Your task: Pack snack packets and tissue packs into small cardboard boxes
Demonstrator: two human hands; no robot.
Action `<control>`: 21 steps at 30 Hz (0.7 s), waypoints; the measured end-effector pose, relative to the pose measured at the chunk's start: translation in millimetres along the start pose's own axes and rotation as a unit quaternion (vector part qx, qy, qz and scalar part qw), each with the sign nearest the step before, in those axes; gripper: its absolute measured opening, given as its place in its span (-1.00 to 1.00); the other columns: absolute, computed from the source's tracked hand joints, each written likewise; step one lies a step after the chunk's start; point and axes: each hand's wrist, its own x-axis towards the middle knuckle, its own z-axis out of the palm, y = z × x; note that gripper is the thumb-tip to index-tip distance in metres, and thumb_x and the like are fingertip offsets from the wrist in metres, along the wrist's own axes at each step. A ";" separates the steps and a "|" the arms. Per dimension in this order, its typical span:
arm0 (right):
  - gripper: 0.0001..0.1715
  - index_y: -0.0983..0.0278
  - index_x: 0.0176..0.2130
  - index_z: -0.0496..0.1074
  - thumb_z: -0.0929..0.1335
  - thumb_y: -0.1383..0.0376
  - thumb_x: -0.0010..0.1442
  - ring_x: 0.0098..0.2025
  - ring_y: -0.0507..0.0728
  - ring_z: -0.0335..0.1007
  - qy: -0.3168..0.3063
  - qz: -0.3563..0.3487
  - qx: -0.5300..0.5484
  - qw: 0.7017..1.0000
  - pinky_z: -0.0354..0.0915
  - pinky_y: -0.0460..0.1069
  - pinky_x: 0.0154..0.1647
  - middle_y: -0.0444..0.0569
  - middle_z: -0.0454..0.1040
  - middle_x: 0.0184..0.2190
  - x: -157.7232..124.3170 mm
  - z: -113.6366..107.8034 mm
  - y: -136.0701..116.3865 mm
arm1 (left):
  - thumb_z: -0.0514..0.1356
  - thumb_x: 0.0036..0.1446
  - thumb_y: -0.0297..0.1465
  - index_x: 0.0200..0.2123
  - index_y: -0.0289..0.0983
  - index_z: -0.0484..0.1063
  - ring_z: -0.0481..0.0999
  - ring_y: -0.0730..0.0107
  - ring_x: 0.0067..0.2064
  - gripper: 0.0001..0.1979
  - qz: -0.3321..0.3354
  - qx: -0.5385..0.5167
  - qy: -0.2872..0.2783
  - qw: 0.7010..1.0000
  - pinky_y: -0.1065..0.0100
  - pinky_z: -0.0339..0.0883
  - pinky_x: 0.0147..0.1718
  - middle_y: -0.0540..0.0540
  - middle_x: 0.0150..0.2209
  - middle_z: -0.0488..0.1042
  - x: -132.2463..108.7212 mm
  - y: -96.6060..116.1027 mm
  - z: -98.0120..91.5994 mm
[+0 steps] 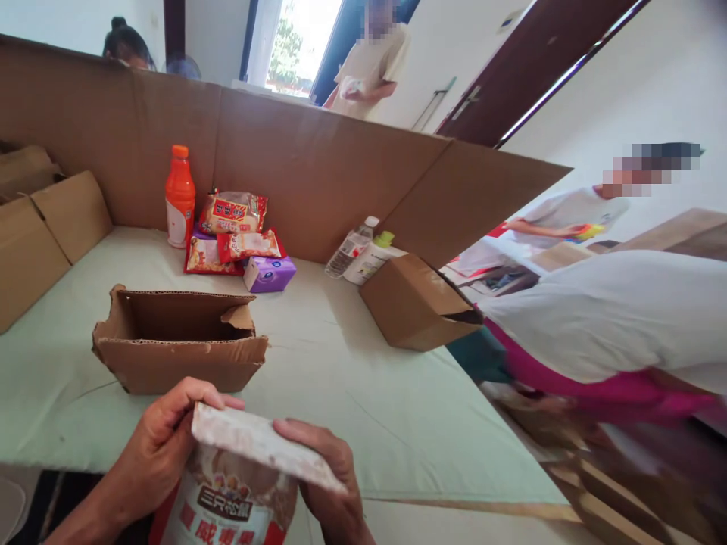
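A large snack bag [232,492] with red and white print is held upright at the near edge of the table. My left hand [170,435] grips its top left corner, thumb over the pale top strip. On the right side of that strip my right hand [332,469] is closed, with its thumb on top and its other fingers partly hidden behind the bag. Just beyond the bag stands a small cardboard box [182,367], its top open and the inside dark.
Farther back are an orange drink bottle [180,197], red snack packets [232,216] and a purple tissue pack [269,274]. A water bottle [352,248], a white bottle [369,261] and a tilted box [417,303] sit right. A cardboard wall [318,159] lines the back. Other people are beyond it and at right.
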 end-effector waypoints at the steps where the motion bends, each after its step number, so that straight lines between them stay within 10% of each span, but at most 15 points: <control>1: -0.84 0.03 -0.22 0.69 0.46 0.15 0.18 -0.53 0.02 0.38 -0.036 -0.005 0.028 0.999 0.31 -0.12 -0.50 -0.10 0.56 -0.51 3.0 1.1 -3.3 | 0.23 0.24 -0.10 -0.34 -0.22 0.49 0.59 0.31 -0.20 -0.70 -0.015 -0.027 -0.014 0.999 0.43 0.44 -0.27 -0.13 -0.10 0.63 0.6 -1.7 -1.2; 8: -0.80 0.14 -0.39 0.68 0.41 0.23 0.16 -0.58 -0.01 0.17 -0.057 0.060 0.122 0.989 0.06 -0.12 -0.59 -0.10 0.40 -0.57 9.1 9.2 -7.7 | 0.30 0.09 -0.22 -0.50 -0.27 0.53 0.60 0.10 -0.11 -0.75 -0.096 -0.129 -0.058 0.985 0.30 0.44 -0.22 -0.21 -0.03 0.62 9.3 -8.7 -18.8; 15: -0.75 0.15 -0.40 0.68 0.40 0.16 0.18 -0.58 0.01 0.17 -0.039 0.046 0.061 0.996 0.06 -0.09 -0.58 -0.09 0.36 -0.58 8.8 7.9 -15.3 | 0.39 0.01 -0.12 0.18 -0.10 0.35 0.55 0.22 -0.12 -0.34 -0.124 -0.045 0.017 0.991 0.33 0.42 -0.19 -0.11 -0.06 0.56 -1.1 -13.4 -7.7; 21: -0.58 0.06 -0.06 0.64 0.47 0.02 0.09 -0.43 0.10 0.42 0.003 0.098 0.137 0.986 0.30 -0.06 -0.45 -0.03 0.56 -0.37 5.5 -0.9 -13.5 | 0.29 0.14 -0.11 -0.32 -0.25 0.45 0.30 0.46 -0.41 -0.69 -0.112 0.012 0.007 0.994 0.49 0.26 -0.42 0.05 -0.46 0.35 -2.3 -21.2 3.0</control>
